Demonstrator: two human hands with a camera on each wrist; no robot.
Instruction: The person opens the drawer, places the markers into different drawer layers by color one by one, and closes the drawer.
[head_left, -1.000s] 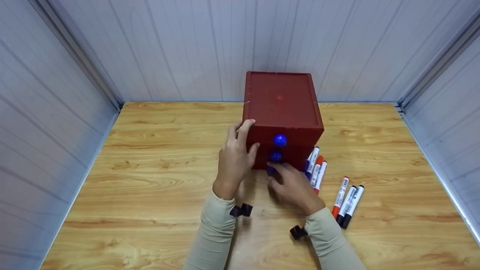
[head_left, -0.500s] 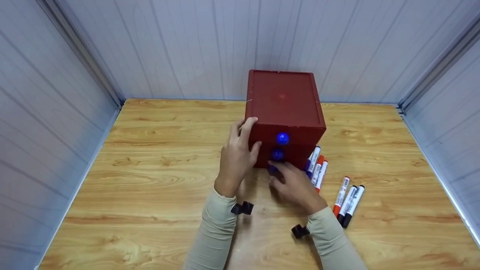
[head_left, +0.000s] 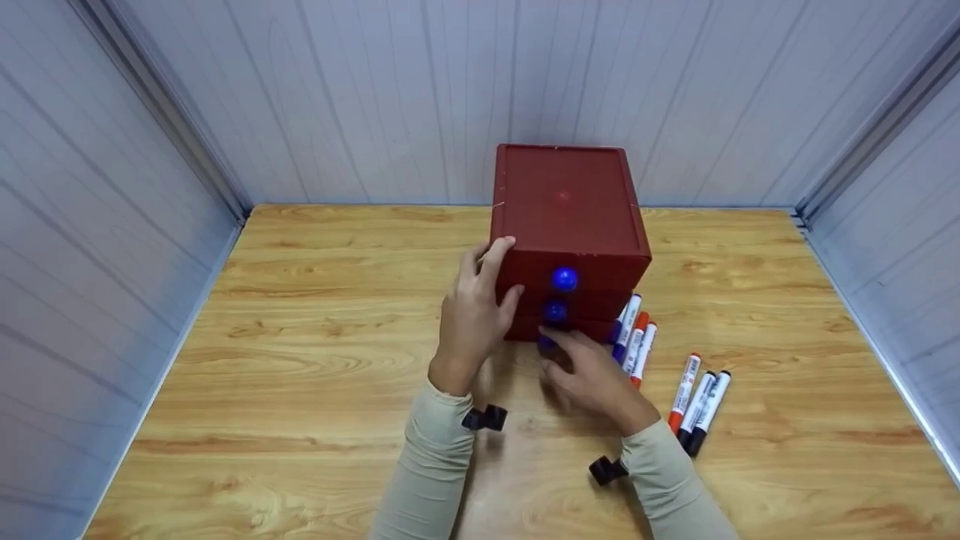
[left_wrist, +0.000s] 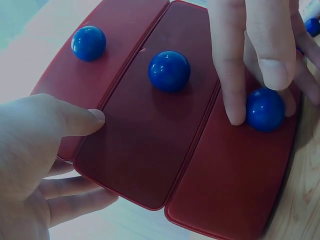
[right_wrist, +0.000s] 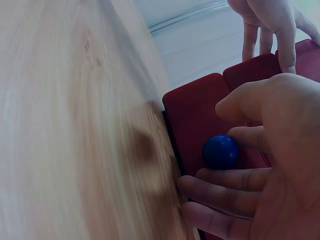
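Note:
A dark red drawer cabinet (head_left: 568,196) has three drawer fronts stacked on its near face, each with a round blue knob. My left hand (head_left: 471,315) braces the cabinet's left front corner. Its thumb rests on the front, while its other fingers lie fairly straight along the side and top edge. Low at the front, my right hand (head_left: 592,373) has its fingers around the bottom knob (left_wrist: 265,110), index and middle fingers on either side of it. The right thumb stands off the knob in the right wrist view. The middle knob (left_wrist: 169,71) and top knob (head_left: 565,279) are untouched.
Several markers with blue and red caps, such as a red-capped marker (head_left: 634,346), lie against the cabinet's right side. Farther right and nearer lie one red marker (head_left: 685,391) and two black markers (head_left: 709,412). Light panel walls enclose the wooden table (head_left: 315,360).
My right hand has drawn back slightly toward me and right, its fingers still at the bottom knob. The seams between drawer fronts show more clearly. My left hand stays at the corner.

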